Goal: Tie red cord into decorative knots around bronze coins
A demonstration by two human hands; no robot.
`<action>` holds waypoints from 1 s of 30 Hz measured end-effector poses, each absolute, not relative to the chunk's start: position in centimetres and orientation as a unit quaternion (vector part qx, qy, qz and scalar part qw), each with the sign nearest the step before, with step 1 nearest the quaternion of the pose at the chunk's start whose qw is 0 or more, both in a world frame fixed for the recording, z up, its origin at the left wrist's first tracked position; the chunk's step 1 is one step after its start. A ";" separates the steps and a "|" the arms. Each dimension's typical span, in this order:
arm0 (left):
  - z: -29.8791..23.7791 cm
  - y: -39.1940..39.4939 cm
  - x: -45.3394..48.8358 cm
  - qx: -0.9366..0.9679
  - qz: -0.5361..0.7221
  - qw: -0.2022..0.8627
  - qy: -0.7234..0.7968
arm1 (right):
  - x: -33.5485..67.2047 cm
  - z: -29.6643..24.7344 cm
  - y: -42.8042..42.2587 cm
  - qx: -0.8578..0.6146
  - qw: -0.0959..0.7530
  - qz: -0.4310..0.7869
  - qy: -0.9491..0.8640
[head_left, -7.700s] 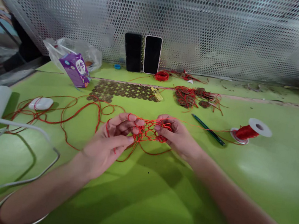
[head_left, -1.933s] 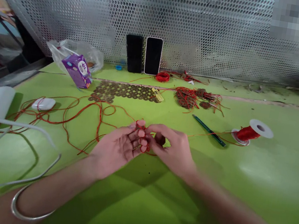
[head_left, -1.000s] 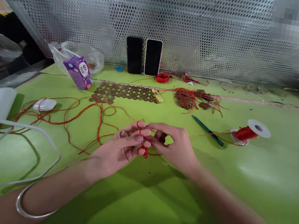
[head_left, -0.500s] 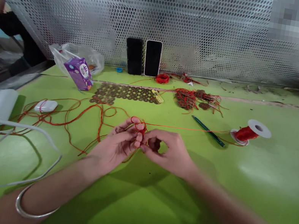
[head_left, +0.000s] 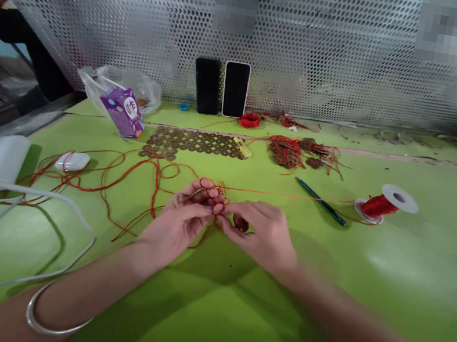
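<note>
My left hand and my right hand meet at the middle of the green table. Both pinch a small knot of red cord between their fingertips. A dark round coin shows inside my right fingers. One strand runs taut from the knot to the red spool at the right. More red cord lies in loose loops to the left of my hands.
A sheet of linked brown coins, a yellow clip and a pile of corded coins lie behind my hands. A green pen, two phones, a purple box, a white case and a white cable are about.
The wide web of cord held between my hands has been drawn into a small knot. My hands have come together, and the strand to the spool has pulled taut.
</note>
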State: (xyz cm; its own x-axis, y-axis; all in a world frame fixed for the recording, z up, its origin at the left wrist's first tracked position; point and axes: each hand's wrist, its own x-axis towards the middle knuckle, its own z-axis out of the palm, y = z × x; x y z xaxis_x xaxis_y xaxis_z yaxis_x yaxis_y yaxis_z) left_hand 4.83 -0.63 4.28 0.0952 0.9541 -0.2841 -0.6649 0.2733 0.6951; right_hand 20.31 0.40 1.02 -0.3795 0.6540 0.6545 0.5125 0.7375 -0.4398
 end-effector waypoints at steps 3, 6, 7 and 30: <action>4.2 -0.7 4.8 0.201 0.584 0.698 0.364 | 20.0 0.9 0.6 -0.327 0.414 -0.048 -0.848; 4.1 -0.6 4.8 0.203 0.603 0.681 0.363 | 19.3 0.8 0.7 -0.323 0.399 -0.101 -0.852; 4.0 -0.5 4.7 0.204 0.608 0.677 0.361 | 19.1 0.7 0.7 -0.326 0.396 -0.105 -0.852; 3.6 0.7 3.4 0.240 0.595 0.697 0.320 | 15.7 -0.3 0.4 -0.377 0.345 -0.106 -0.853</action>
State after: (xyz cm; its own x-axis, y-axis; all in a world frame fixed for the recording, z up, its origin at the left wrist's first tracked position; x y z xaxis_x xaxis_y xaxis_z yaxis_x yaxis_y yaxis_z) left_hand 3.44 0.70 3.61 0.0868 0.9832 -0.1604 -0.6751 0.1765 0.7163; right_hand 15.69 0.38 -0.33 -0.4777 0.5697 0.6688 0.7164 0.6932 -0.0788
